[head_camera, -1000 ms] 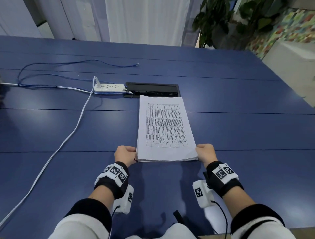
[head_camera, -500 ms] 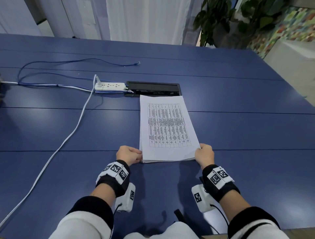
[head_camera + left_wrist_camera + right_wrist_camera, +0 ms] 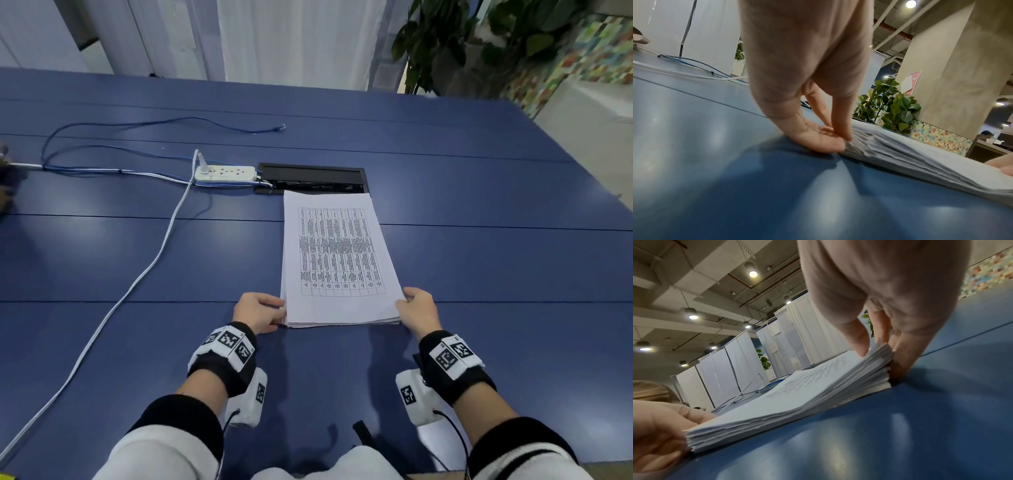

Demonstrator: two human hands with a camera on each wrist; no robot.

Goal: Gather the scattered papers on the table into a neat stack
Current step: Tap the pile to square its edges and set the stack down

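Observation:
A thick stack of white papers [image 3: 337, 260] with a printed table on its top sheet lies lengthwise on the blue table [image 3: 496, 274]. My left hand [image 3: 279, 310] grips the stack's near left corner. In the left wrist view its fingertips [image 3: 838, 144] sit against the fanned sheet edges [image 3: 920, 159]. My right hand [image 3: 403, 303] holds the near right corner. The right wrist view shows its thumb [image 3: 859, 344] on top of the stack [image 3: 797, 399] and its fingers [image 3: 900, 363] against the side. The sheet edges are slightly uneven.
A black cable box [image 3: 311, 173] sits flush in the table just beyond the stack. A white power strip [image 3: 225, 173] lies left of it. A white cable [image 3: 137, 284] runs towards the near left edge. Thin blue cables [image 3: 154, 125] loop at the far left. A potted plant [image 3: 462, 44] stands behind the table.
Both hands stay at the stack's near corners. The left hand has closed in slightly against the edge. The stack has barely shifted.

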